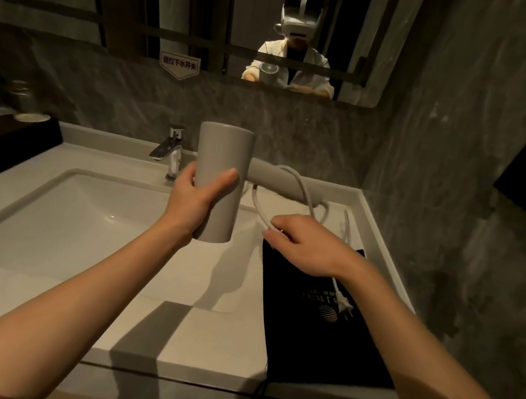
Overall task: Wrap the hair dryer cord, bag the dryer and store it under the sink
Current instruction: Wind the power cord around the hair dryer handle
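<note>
Mirror sticker [179, 64]: "提拉下水开关". Black bag [320, 336] gold print unreadable.

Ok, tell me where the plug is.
In the head view, the plug lies on the black bag on the counter right of the sink, just beyond the right forearm.

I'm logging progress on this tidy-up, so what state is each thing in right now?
Hair dryer: held above the sink by the left hand, not bagged.
Cord: loosely looped around the handle, pinched by the right hand.
Plug: unplugged, lying on the bag.
Black bag: flat on the counter, drawstring hanging over the edge.
Faucet: no water running.
Sink: empty.
</note>
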